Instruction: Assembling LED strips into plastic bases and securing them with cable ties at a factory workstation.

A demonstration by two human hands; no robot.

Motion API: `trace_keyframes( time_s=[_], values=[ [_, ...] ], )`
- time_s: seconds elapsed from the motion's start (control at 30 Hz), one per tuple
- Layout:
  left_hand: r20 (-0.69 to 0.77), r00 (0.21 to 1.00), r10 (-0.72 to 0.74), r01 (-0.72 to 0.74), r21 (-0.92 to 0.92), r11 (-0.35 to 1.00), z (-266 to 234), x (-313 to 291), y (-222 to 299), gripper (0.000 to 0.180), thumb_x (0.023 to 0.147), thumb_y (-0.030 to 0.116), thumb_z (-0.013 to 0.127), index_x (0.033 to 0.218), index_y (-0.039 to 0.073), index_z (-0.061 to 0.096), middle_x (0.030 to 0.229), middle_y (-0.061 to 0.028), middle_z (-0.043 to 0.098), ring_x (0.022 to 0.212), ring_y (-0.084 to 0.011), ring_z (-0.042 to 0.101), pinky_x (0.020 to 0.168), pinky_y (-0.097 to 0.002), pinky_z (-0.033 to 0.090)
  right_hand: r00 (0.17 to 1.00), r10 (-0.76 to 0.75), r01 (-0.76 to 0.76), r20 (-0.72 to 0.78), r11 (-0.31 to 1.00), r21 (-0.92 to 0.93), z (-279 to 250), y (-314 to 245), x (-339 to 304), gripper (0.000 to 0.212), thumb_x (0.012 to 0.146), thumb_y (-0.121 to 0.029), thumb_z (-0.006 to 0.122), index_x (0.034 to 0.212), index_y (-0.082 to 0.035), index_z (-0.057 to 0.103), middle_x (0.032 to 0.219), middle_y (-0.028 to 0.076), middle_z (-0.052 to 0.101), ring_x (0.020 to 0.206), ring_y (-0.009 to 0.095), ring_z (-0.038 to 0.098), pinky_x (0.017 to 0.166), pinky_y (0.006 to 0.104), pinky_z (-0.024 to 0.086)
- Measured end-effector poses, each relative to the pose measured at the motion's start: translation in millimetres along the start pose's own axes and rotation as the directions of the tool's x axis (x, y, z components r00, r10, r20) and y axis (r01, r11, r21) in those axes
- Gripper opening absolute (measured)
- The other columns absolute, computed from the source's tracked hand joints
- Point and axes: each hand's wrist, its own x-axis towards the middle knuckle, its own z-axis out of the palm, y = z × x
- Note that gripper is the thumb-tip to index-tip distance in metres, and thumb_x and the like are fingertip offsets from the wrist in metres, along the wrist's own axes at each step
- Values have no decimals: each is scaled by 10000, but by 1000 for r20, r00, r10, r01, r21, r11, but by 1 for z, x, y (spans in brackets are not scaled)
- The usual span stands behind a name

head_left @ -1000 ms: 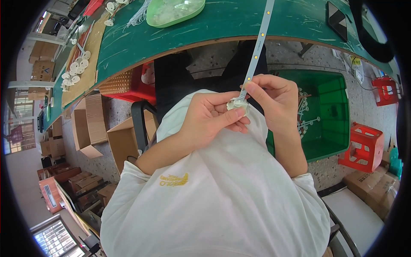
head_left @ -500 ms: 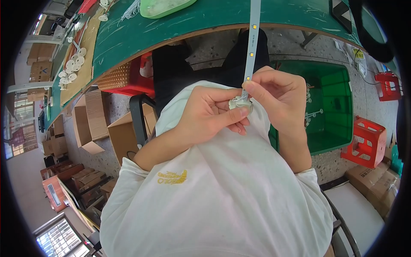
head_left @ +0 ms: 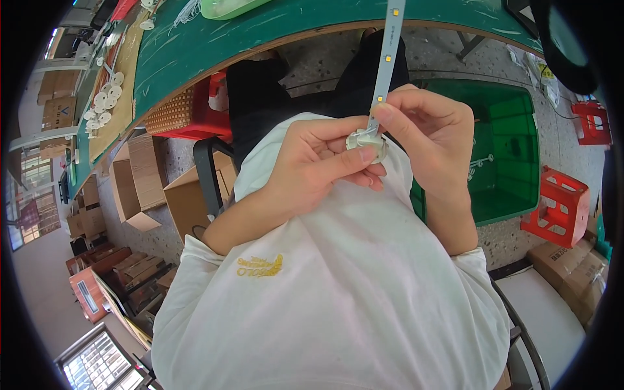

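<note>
My left hand (head_left: 318, 156) is closed on a round white end cap (head_left: 368, 139), with the thumb across its near side. Out of the cap rises a narrow pale LED strip (head_left: 387, 62) dotted with yellow chips. It runs up past the table's front edge and out of the picture. My right hand (head_left: 426, 130) pinches the strip's lower end between thumb and forefinger, just above the cap. Thin wires seem to show where strip and cap meet, but the fingers partly cover that spot.
A green table (head_left: 188, 62) lies ahead, with a light green tray (head_left: 227, 8) on it. Several white round caps (head_left: 104, 101) lie at the left. A green crate (head_left: 507, 188) with similar parts stands right, beside a red stool (head_left: 559, 205). Cardboard boxes (head_left: 140, 175) stand left.
The view has shifted slightly. Both hands keep their hold on the cap and strip, and the strip leans a little more to the right.
</note>
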Motion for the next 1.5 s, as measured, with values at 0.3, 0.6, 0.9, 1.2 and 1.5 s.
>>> trace_keyframes(
  time_s=[0.3,0.6,0.9,1.2,1.5],
  values=[
    [21,1000,1,-2,72,997,1,11,15,342,862,41,610,1185,-52,547,894,-98,648,763,-160,654,682,-283,562,1000,-9,7,-18,995,-102,-5,-11,15,34,769,21,683,794,39,667,737,58,650,670,84,598,615,203,470],
    [42,996,83,-92,294,951,5,36,57,254,834,-2,604,1085,-43,616,763,-80,652,650,-127,644,590,-233,534,991,-107,77,-82,949,-307,-21,-25,32,256,726,5,719,941,47,586,953,145,618,872,157,589,705,260,477],
    [169,867,468,-447,680,581,-38,62,137,139,818,-20,613,950,-40,651,646,-29,617,548,-64,600,485,-203,500,695,-501,616,516,44,-786,13,-167,114,738,717,-153,782,1302,-1,358,1099,193,533,910,259,563,708,324,484],
    [143,808,571,-498,684,533,-62,64,149,406,742,83,691,1125,6,578,673,-35,656,525,-122,634,531,-248,506,994,27,30,108,866,-499,13,-180,180,93,769,-27,642,775,63,667,599,91,629,475,112,594,416,196,460],
    [57,412,909,-46,998,-42,-157,16,147,305,803,187,608,1012,-33,584,968,-194,605,833,-378,560,732,-439,476,751,-421,485,508,-170,-858,-71,-162,344,172,791,-44,656,962,-51,672,795,101,663,655,239,623,580,297,494]
  ],
)
